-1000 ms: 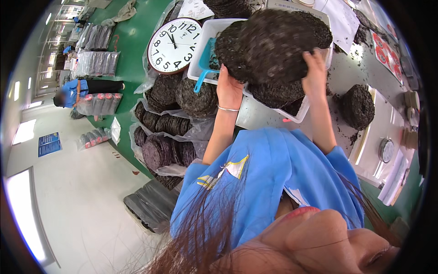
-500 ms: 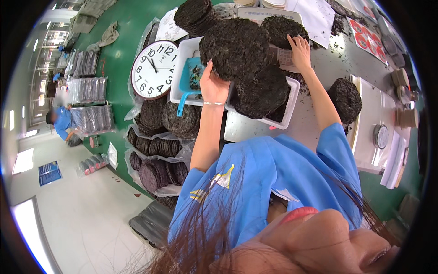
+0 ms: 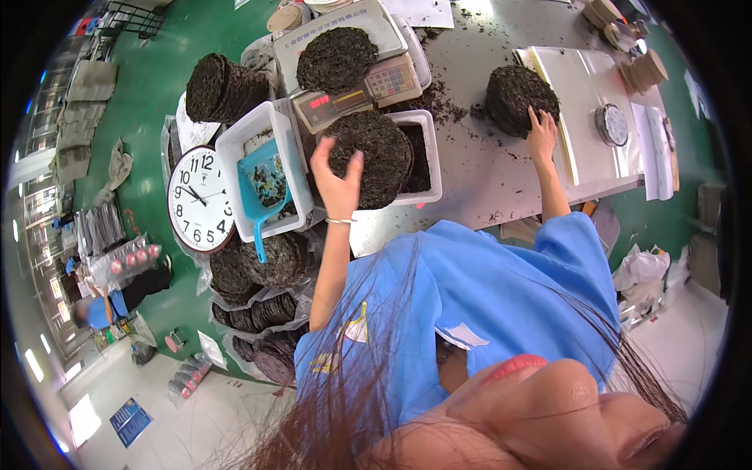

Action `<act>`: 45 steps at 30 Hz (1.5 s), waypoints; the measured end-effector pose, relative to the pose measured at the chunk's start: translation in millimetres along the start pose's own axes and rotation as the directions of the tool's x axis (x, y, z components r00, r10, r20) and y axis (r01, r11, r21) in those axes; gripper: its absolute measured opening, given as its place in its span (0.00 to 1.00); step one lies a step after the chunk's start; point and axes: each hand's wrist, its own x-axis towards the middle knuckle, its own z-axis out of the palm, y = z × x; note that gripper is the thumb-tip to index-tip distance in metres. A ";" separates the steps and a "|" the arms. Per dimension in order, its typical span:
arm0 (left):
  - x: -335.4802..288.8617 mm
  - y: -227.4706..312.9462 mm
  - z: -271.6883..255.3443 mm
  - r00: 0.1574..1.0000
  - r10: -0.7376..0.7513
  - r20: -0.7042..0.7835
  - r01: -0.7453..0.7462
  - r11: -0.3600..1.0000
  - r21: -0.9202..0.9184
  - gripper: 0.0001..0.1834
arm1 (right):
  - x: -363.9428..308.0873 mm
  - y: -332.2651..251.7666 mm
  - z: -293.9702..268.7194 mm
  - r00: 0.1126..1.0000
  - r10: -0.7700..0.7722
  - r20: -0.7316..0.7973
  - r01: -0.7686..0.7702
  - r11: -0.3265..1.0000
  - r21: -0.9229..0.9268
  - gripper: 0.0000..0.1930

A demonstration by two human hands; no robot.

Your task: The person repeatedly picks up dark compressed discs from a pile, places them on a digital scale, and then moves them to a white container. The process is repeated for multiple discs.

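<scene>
My left hand [image 3: 337,182] is at the left edge of a stack of dark round dried seaweed cakes [image 3: 376,160], thumb and fingers spread apart. That stack rests over a white plastic bin [image 3: 435,168] with dark scraps in it. Farther right, my right hand [image 3: 542,137] reaches to the near edge of another stack of seaweed cakes [image 3: 517,98], its fingers stretched out against the stack. A single seaweed cake [image 3: 337,59] lies on the pan of a digital scale [image 3: 392,81] with a lit red display.
Left of the scale is a white bin [image 3: 227,149] with a blue dustpan [image 3: 262,176] inside. A wall clock [image 3: 201,198] leans beside it, below a tall seaweed stack [image 3: 223,90]. Bagged seaweed [image 3: 266,262] sits lower left. Crumbs dot the grey table [image 3: 470,168]. Another person [image 3: 106,309] is far left.
My left hand has let go of a large seaweed cake. My right hand has left the cake at the scale and moved right to the other stack. The view has swung rightward.
</scene>
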 end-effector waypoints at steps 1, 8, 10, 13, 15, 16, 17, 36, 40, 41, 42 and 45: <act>-13.6 -0.2 -0.4 0.993 0.100 0.063 -0.111 0.973 0.204 0.36 | -4.8 -3.7 0.2 1.000 0.004 0.027 -0.004 1.000 0.017 0.38; -59.0 -23.5 13.2 0.949 0.188 0.252 -0.301 0.778 0.552 0.37 | 13.6 -60.4 -46.1 0.978 -0.054 -0.204 0.107 0.959 0.263 0.37; -57.2 -26.0 10.3 0.942 0.211 0.262 -0.323 0.788 0.525 0.34 | 13.4 -84.5 -54.9 0.983 -0.060 -0.172 0.113 0.943 0.314 0.32; -57.5 -26.1 4.8 0.935 0.214 0.282 -0.336 0.785 0.520 0.31 | 18.9 -119.9 -52.8 0.975 -0.186 -0.120 0.220 0.874 0.433 0.28; -59.8 -26.4 2.4 0.930 0.220 0.295 -0.349 0.781 0.518 0.30 | 22.3 -149.6 -51.9 0.972 -0.215 -0.093 0.231 0.818 0.527 0.23; -60.3 -26.7 2.5 0.927 0.238 0.292 -0.363 0.771 0.524 0.27 | 24.9 -169.1 -57.8 0.966 -0.241 -0.096 0.252 0.783 0.568 0.23; -61.3 -27.8 2.2 0.926 0.250 0.284 -0.366 0.777 0.511 0.26 | 28.0 -190.4 -63.4 0.958 -0.267 -0.100 0.272 0.746 0.608 0.22; -35.3 6.4 -19.1 0.987 0.156 0.042 -0.160 0.979 0.123 0.16 | 102.0 -231.4 -86.2 0.866 -0.343 -0.363 0.470 0.808 0.357 0.16; -31.2 11.3 -57.4 0.952 -0.150 -0.268 0.065 0.951 -0.303 0.16 | 61.8 -126.5 -96.2 0.940 -0.135 -0.315 0.208 0.956 0.208 0.16; -28.7 18.2 -62.6 0.920 -0.167 -0.356 0.003 0.908 -0.419 0.18 | 49.4 -100.1 -92.1 0.954 -0.098 -0.282 0.150 0.974 0.172 0.16; -27.3 22.7 -70.9 0.902 -0.217 -0.372 -0.015 0.847 -0.531 0.19 | 36.9 -78.7 -85.1 0.970 -0.066 -0.233 0.094 0.989 0.111 0.15; -29.5 22.3 -92.2 0.865 -0.335 -0.374 -0.029 0.711 -0.703 0.24 | 1.7 -21.7 -54.3 0.991 0.009 0.133 -0.001 0.998 -0.055 0.12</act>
